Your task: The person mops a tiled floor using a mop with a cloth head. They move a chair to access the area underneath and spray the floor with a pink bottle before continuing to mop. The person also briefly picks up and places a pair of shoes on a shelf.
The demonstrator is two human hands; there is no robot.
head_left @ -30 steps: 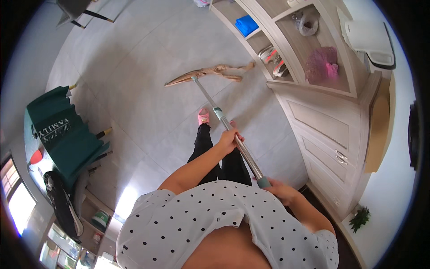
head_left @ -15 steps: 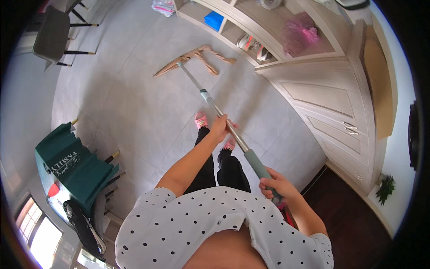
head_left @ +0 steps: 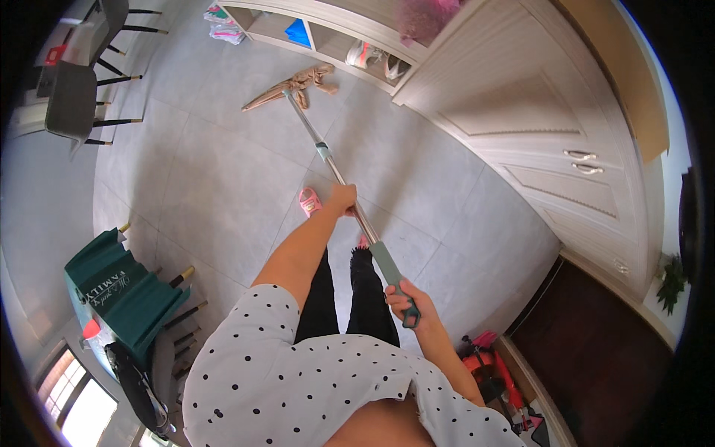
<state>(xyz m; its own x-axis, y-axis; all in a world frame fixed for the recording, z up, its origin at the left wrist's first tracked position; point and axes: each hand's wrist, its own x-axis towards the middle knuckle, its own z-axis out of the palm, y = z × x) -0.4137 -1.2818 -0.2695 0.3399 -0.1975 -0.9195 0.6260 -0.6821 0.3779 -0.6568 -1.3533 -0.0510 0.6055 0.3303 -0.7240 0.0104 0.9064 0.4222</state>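
Observation:
A long mop with a metal pole slants from my body out to the floor. My left hand is wrapped round the middle of the pole. Lower down, my right hand grips the grey-green handle close to its looped end. At the far end, a brown cloth is draped over the mop head and lies on the tiles, bunched up on its right side. The cloth hides most of the head.
Ahead stands an open shoe rack with shoes; panelled cabinet doors run along the right. Grey chairs are at the far left, a dark green bag at the near left. A dark mat lies at the lower right.
The mop head has slid a little forward and left, and the cloth's trailing ends have drawn in closer. Both hands keep their grip and have shifted left in view. The cabinet appears nearer.

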